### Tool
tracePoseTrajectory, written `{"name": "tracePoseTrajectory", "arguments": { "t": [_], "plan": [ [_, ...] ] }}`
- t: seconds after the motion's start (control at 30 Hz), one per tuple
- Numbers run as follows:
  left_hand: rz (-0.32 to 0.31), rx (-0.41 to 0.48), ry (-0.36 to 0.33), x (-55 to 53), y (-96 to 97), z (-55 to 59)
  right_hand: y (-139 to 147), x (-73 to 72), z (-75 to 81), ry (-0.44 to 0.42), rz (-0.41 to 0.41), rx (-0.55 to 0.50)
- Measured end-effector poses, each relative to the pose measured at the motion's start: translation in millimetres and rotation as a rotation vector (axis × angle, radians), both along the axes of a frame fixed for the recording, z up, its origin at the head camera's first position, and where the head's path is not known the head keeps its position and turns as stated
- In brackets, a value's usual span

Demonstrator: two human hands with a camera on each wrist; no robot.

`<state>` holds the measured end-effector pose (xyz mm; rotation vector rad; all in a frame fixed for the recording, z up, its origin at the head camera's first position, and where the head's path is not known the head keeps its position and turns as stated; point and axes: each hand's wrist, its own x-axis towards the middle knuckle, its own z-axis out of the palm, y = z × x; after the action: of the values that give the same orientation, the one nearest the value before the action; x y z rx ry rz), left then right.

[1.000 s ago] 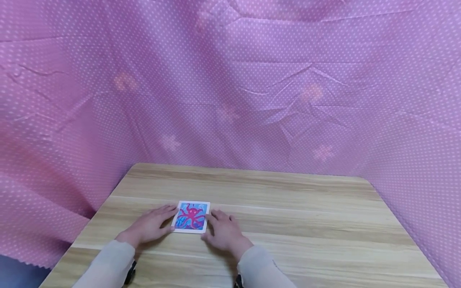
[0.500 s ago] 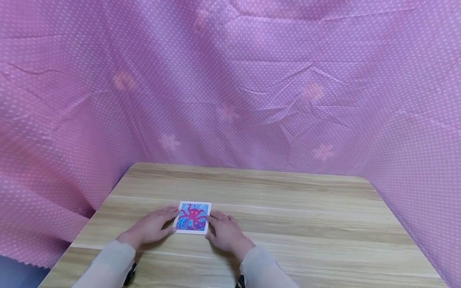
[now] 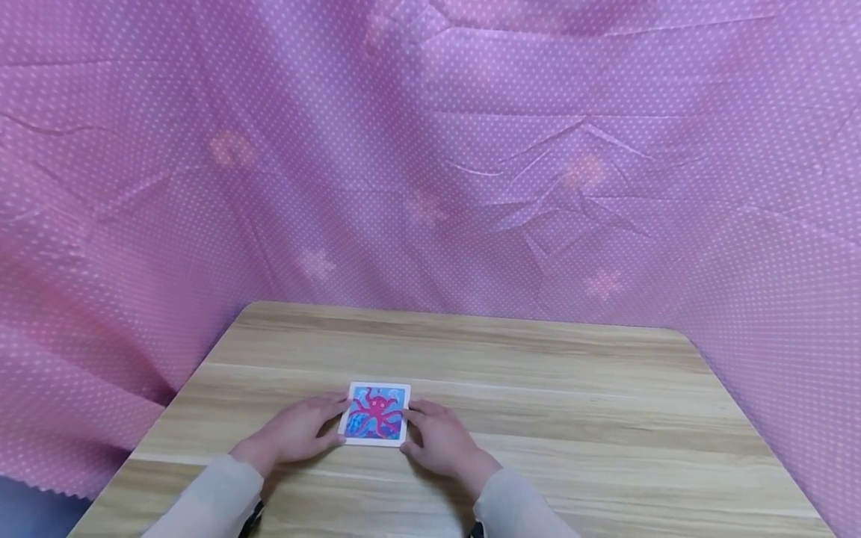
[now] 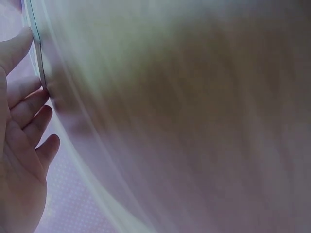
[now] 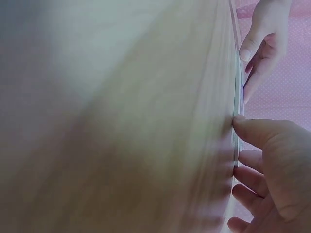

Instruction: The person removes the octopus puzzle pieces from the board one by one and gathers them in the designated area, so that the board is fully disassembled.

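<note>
A square picture board (image 3: 378, 415) with a pink octopus on blue and a white border lies flat on the table, between both hands. My left hand (image 3: 296, 431) touches its left side, thumb at the near corner and fingers farther up. On the opposite side, my right hand (image 3: 440, 438) has its thumb near the close corner and its fingertips at the right border. In the left wrist view, the left fingers (image 4: 36, 102) are gently bent and meet the board's thin edge. The right thumb (image 5: 248, 127) rests along that edge in the right wrist view.
The wood-grain table (image 3: 572, 426) has rounded far corners. Behind it and along both sides hangs a pink-purple dotted cloth (image 3: 430, 187) with folds and faint flowers. Light sleeves (image 3: 208, 497) cover the forearms, with dark bands beneath the wrists.
The octopus picture board has slid to the right and slightly nearer, with both hands moving along at its sides. The right fingers have stayed at its right border.
</note>
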<state>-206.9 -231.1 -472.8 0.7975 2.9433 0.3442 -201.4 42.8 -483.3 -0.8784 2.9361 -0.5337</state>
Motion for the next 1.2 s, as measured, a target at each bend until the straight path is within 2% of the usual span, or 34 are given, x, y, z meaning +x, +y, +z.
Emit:
{"name": "tracePoseTrajectory", "arguments": {
  "t": [0.1,0.43,0.63,0.87,1.03,1.2],
  "plan": [
    [-0.014,-0.007,-0.002,1.4,7.9,1.8,9.4,2.0,1.0,0.031,0.011,0.002],
    [-0.085,-0.009,0.022,8.5,35.2,4.5,40.0,13.2,2.1,0.026,0.018,-0.020],
    [-0.093,-0.037,0.018,15.3,54.0,3.6,60.5,20.8,1.5,0.022,0.018,-0.021],
    [-0.111,-0.008,0.016,22.4,77.2,5.0,83.4,27.4,-0.1,0.028,0.017,-0.028],
    [-0.135,-0.026,0.045,25.1,91.2,1.5,98.0,34.7,2.4,0.053,0.032,-0.029],
    [-0.152,-0.040,0.042,28.7,103.0,-1.2,111.2,42.8,5.1,0.022,0.024,-0.031]
  ]
}}
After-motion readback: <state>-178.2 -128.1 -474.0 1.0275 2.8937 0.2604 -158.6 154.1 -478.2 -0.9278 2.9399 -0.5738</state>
